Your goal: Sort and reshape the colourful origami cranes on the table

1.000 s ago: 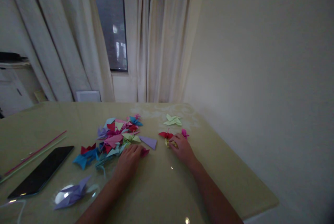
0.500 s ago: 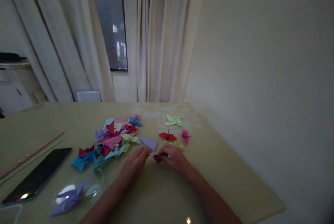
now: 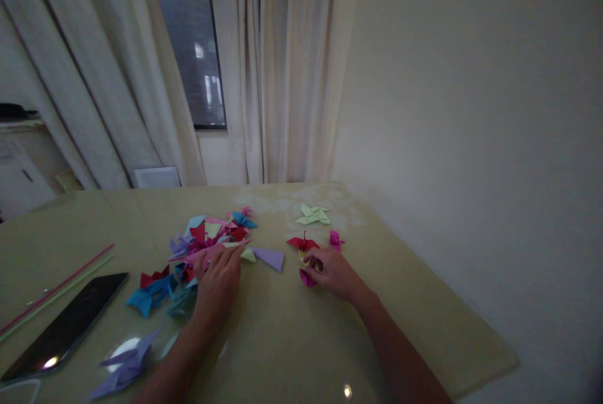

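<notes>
My left hand (image 3: 219, 281) lies over the near right side of a heap of folded paper pieces, its fingers stretched onto a pink piece (image 3: 203, 256). My right hand (image 3: 336, 273) pinches a small magenta folded paper (image 3: 307, 278) between thumb and fingers, low over the table. Just beyond that hand sits a red paper crane (image 3: 303, 242), with a yellow folded piece mostly hidden behind my fingers. A magenta paper figure (image 3: 335, 240) stands to the right of the crane. Between my hands lies a purple folded triangle (image 3: 270, 259).
Farther back is a pale green paper pinwheel (image 3: 313, 214). At the left are a black phone (image 3: 66, 322) and two thin sticks, one pink (image 3: 61, 286), one green. A purple paper figure (image 3: 127, 366) lies near the front. A wall borders the table's right side.
My right hand has moved right with the magenta paper, towards the red crane. My left hand has shifted left onto the heap. The view has turned slightly.
</notes>
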`<state>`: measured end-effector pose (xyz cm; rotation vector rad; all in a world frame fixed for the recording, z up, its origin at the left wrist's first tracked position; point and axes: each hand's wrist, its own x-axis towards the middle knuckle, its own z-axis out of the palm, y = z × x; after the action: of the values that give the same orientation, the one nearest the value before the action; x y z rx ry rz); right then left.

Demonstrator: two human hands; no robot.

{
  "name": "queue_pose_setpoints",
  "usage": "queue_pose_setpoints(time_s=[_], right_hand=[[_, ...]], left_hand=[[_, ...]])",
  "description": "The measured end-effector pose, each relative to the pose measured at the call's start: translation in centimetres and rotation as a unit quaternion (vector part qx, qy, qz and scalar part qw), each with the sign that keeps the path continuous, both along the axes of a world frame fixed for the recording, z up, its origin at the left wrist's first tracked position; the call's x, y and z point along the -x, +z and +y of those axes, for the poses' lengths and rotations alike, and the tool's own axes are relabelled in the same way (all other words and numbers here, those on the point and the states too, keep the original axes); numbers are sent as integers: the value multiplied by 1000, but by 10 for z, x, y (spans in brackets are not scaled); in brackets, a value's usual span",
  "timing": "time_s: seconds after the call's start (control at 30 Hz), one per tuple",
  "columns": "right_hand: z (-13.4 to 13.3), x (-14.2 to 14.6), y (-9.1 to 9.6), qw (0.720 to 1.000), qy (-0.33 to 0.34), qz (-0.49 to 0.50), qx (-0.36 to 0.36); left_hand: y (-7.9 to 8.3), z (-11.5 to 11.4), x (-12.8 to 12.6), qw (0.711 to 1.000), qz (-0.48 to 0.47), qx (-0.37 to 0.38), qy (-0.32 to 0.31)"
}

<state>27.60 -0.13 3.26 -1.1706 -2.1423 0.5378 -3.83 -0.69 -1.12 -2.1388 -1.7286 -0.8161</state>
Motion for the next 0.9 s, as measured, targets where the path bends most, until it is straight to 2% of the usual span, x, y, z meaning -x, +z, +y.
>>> queue_pose_setpoints(time_s=[0.2, 0.33, 0.47, 0.6, 0.67, 0.73, 0.8, 0.9], right_hand=[[0, 4, 1, 999, -17, 11, -35], [1, 5, 3, 992, -71, 79, -74], [2, 2, 6, 975, -140, 153, -85], [3, -1, 7, 966, -160, 187, -86], [2, 0, 8, 968, -144, 192, -80], [-1, 5, 8, 975, -101, 186, -61], [-5, 13, 7, 982, -45, 179, -32], [-12, 27, 5, 984, 29, 173, 3]], left_hand=[[2, -6, -6, 997, 51, 6, 54], [-2, -4, -2, 996, 48, 17, 68], [-5, 0, 0, 998, 25, 14, 47], [-3, 0, -1, 1000, 1, -8, 22], [1, -4, -4, 999, -17, -36, 0], [5, -12, -12, 996, -36, -68, -40], [8, -22, -24, 990, -47, -81, -102], [11, -38, -43, 975, -45, -60, -207]])
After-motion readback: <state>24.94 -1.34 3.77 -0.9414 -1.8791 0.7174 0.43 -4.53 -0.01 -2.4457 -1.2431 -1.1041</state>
